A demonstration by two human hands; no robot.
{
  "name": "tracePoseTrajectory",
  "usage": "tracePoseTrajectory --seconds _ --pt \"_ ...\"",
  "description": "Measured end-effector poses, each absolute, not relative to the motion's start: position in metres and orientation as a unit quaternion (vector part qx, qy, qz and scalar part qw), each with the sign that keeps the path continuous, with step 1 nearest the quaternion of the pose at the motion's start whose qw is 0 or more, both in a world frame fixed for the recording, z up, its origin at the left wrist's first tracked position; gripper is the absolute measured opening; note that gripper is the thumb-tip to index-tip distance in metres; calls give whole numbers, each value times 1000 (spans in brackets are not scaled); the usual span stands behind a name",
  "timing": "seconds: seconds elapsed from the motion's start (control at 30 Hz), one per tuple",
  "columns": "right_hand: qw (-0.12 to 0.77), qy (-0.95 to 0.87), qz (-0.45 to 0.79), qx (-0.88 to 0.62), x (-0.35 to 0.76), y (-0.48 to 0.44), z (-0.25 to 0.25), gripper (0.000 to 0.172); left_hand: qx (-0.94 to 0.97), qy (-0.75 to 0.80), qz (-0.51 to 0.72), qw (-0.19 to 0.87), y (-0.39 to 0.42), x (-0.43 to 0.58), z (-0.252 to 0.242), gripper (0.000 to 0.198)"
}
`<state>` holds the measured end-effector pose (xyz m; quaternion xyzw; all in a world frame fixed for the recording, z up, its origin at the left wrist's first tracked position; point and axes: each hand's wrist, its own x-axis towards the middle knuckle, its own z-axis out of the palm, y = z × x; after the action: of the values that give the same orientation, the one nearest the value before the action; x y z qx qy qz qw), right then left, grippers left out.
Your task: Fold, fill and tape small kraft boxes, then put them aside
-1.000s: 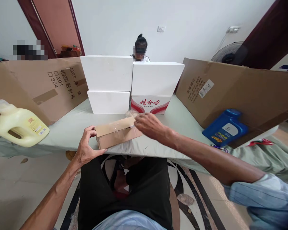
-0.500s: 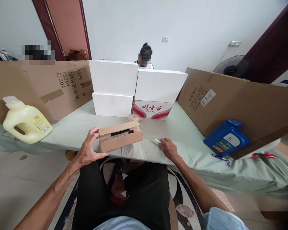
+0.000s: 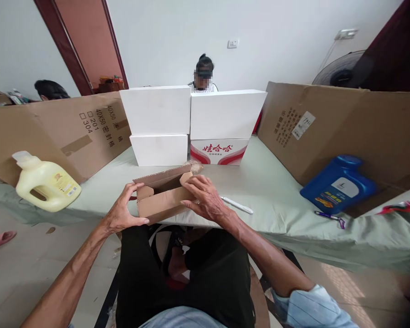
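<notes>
A small brown cardboard box (image 3: 164, 205) stands at the near edge of the cloth-covered table, its top flaps up and its inside dark. My left hand (image 3: 125, 210) grips its left end, thumb along the near bottom and fingers behind. At the right end, my right hand (image 3: 205, 196) has its fingers curled over the corner, touching a small end flap. On the cloth just right of that hand lies a slim white-handled tool (image 3: 237, 205), perhaps a knife. A crumpled clear plastic wad (image 3: 195, 166) sits behind the box.
Stacked white boxes (image 3: 157, 111) rise in the middle. Large cardboard sheets (image 3: 99, 132) flank both sides. A yellow jug (image 3: 49, 182) is at left; a blue bottle (image 3: 338, 184) and a purple pen (image 3: 328, 217) are at right. A person (image 3: 204, 75) sits beyond the boxes.
My right hand has let go of the white-handled tool, leaving it on the cloth, and moved left onto the box. The box's top flaps are now spread wider.
</notes>
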<state>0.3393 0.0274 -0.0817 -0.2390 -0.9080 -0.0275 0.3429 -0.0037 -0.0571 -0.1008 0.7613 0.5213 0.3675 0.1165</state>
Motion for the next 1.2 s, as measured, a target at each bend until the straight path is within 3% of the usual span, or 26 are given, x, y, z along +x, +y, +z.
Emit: tracePoseTrajectory --seconds 0.1,0.17,0.27,0.37,0.53,0.7,0.97,1.2 --pt "317 -914 -26 -252 328 31 -83 50 758 548 338 100 -56 -9 -91 95" --pt "311 -911 -25 -270 325 37 -85 49 748 569 341 24 -58 -4 -82 89" --pt "306 -911 -26 -277 323 41 -85 47 749 550 361 -80 -61 16 -64 53" --pt "305 -913 -32 -269 321 40 -84 47 785 515 340 -49 -56 42 -47 29" --pt "303 -912 -39 -273 320 37 -84 46 790 545 248 130 -27 64 -27 31" --pt "301 -914 -42 -270 319 38 -83 48 774 537 281 185 -10 65 -25 28" --pt "301 -916 -49 -262 315 44 -85 50 748 566 315 146 -1 68 -30 24" --pt "305 -913 -57 -266 313 49 -86 47 765 547 341 12 -6 75 -46 17"
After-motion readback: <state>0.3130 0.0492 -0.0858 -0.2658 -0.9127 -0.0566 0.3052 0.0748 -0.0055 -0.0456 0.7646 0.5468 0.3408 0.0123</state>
